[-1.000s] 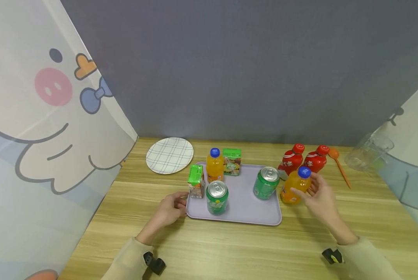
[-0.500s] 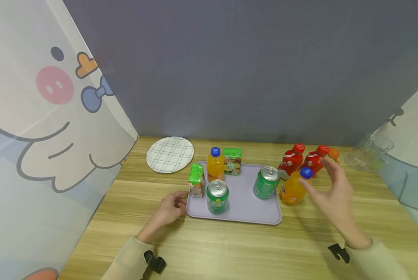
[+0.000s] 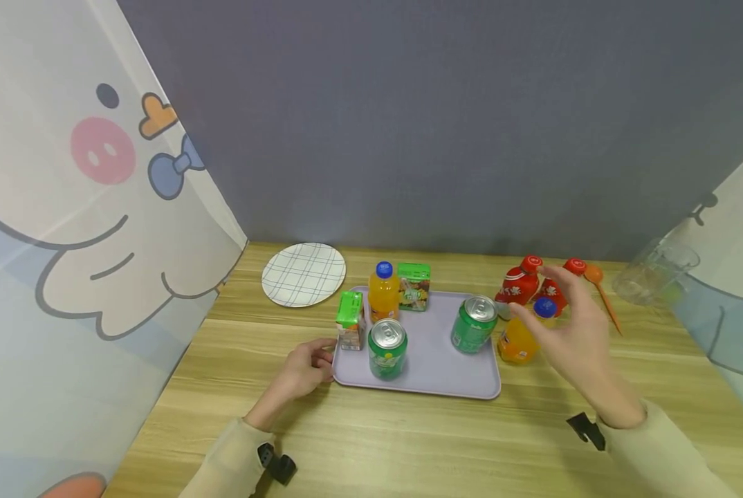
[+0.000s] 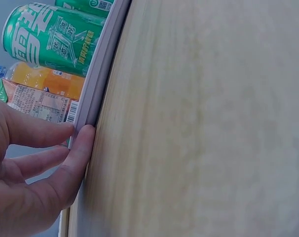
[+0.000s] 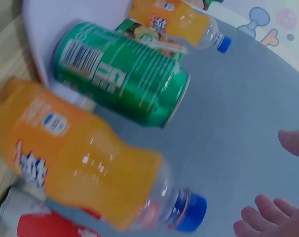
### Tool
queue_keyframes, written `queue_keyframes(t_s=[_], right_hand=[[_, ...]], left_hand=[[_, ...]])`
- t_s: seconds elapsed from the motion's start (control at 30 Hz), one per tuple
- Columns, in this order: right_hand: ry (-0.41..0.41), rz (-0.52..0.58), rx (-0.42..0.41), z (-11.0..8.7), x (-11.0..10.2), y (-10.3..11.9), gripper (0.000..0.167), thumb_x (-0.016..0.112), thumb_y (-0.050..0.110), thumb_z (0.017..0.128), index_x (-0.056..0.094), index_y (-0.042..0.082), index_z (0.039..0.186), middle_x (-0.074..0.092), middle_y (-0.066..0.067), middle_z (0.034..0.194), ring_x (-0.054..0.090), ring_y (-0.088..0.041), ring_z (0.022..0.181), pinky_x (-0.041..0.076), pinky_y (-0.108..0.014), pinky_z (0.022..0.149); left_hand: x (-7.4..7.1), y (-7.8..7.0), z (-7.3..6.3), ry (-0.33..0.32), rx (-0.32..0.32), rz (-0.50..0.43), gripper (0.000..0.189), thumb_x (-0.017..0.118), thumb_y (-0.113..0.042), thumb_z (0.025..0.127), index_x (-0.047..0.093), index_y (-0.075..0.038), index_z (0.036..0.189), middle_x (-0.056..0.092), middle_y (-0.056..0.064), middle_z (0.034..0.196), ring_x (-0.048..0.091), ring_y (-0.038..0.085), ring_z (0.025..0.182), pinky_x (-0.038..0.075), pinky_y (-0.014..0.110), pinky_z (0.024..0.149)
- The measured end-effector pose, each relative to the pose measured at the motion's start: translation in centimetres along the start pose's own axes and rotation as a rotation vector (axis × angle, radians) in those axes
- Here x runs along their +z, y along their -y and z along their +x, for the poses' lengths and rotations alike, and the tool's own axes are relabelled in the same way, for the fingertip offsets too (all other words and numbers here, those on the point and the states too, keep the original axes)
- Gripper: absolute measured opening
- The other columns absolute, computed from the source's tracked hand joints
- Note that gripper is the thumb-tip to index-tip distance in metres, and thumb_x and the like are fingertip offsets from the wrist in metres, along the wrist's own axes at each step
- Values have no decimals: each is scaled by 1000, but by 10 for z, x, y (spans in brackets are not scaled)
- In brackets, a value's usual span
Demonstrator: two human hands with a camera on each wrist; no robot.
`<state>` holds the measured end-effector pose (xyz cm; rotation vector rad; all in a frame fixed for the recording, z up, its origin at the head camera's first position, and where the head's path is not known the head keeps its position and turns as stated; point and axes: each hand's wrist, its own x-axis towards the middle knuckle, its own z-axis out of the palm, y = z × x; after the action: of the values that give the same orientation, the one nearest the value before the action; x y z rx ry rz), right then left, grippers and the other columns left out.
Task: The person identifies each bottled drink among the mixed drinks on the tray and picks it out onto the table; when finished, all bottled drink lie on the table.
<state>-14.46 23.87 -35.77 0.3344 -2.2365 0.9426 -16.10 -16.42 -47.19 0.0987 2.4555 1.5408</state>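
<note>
Orange and smooth-walled, the plastic bottle (image 5: 85, 153) is standing on the table (image 3: 409, 449), just beside the right edge of the lilac tray (image 3: 434, 366). Your right hand (image 3: 575, 340) is hovering near it, fingers spread wide, holding nothing. Your left hand (image 3: 301, 371) is pinching the tray's rim near its near-left corner. You are probably handling a full, fairly heavy, slippery container; consider gripping its body below the blue cap (image 3: 544, 307).

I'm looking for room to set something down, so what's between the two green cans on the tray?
Nothing stands there: in the head view, a bare stretch of the tray lies between the left can and the right can.
</note>
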Motion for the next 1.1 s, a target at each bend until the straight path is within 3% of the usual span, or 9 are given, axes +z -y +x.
queue_keyframes(t_s=[0.13,0.3,0.53,0.83,1.1], right_hand=[[28,-8,3,1,9,8,72,86,6,67,51,1,130,57,-10,127,52,-37,117,38,-15,98],[75,26,12,0,23,18,70,85,10,70,52,5,131,59,-7,124,54,-33,116,48,-36,95],[109,121,-24,5,48,25,63,83,9,73,53,2,127,60,-8,121,59,-25,104,45,-13,89],[125,205,-70,8,78,25,60,82,3,72,53,-1,125,61,-13,119,60,-26,105,53,-32,86],[208,266,-12,8,101,29,57,79,12,79,51,2,128,58,-11,124,58,-26,109,54,-39,85]], left_hand=[[0,1,0,1,10,0,52,63,15,75,55,6,126,59,12,90,59,20,76,58,29,60],[1,2,1,5,12,-5,52,62,15,75,55,6,126,59,12,90,59,20,76,58,29,60],[2,2,2,3,22,-13,53,62,15,75,55,7,127,60,12,90,59,20,76,58,29,61],[1,3,3,1,30,-24,53,61,16,75,55,7,127,60,11,89,60,20,76,59,29,61],[1,4,1,1,21,-30,53,61,16,75,54,7,127,60,12,90,59,20,76,59,29,62]])
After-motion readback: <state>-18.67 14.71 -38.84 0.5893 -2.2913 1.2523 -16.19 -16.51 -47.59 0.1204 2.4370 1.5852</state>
